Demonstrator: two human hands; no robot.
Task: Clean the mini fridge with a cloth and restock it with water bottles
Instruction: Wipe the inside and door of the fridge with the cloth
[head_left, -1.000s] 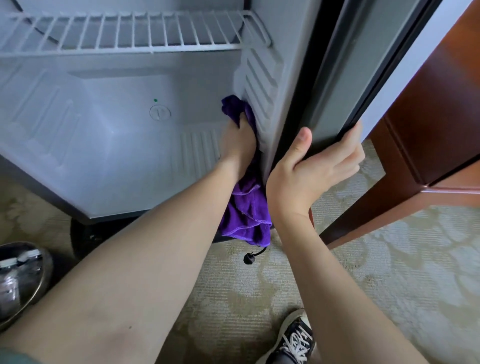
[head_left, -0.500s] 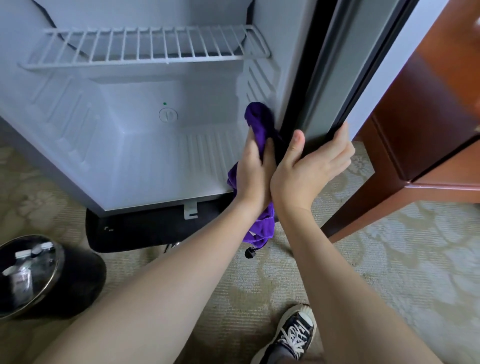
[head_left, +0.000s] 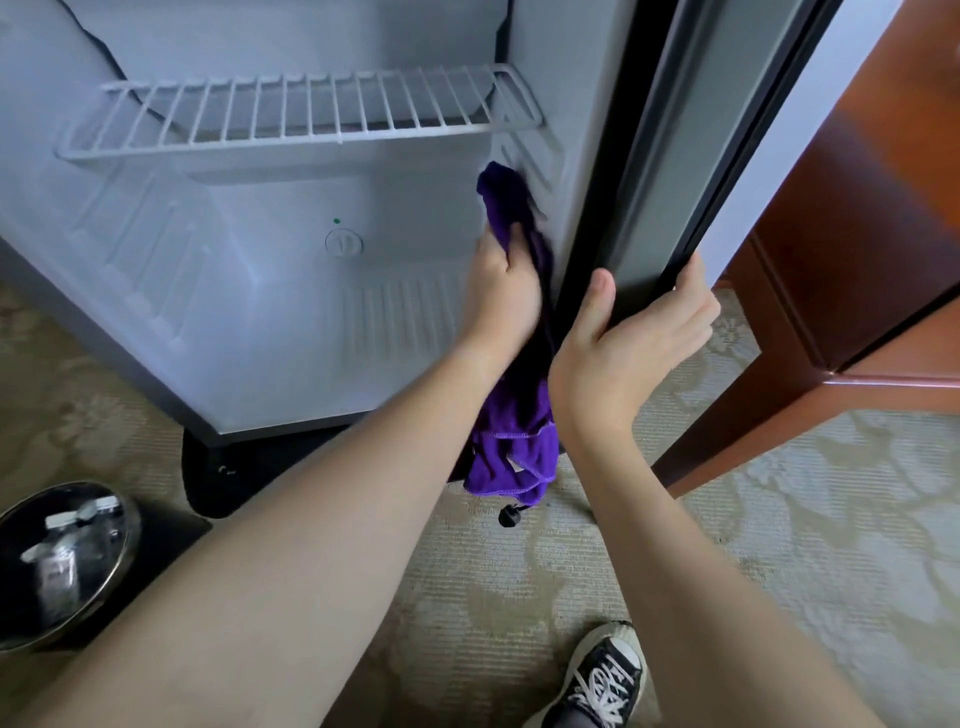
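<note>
The white mini fridge (head_left: 291, 332) stands open, with a white wire shelf (head_left: 311, 111) across its upper part and nothing stored inside. My left hand (head_left: 501, 291) grips a purple cloth (head_left: 511, 447) and presses its top end against the ribbed right inner wall, just below the shelf. The rest of the cloth hangs down past the fridge's front edge. My right hand (head_left: 636, 332) holds the lower edge of the open fridge door (head_left: 670, 171), thumb on the inner side and fingers wrapped round the outer side. No water bottles show inside the fridge.
A black round bin (head_left: 62, 561) with bottles and wrappers in it stands on the patterned carpet at the lower left. A reddish wooden cabinet (head_left: 857, 249) rises behind the door on the right. My sneaker (head_left: 597, 680) shows at the bottom.
My left hand has slid the cloth along the right inner wall from the lower front corner up toward the shelf. My right hand has stayed on the door edge. The view has tilted upward a little.
</note>
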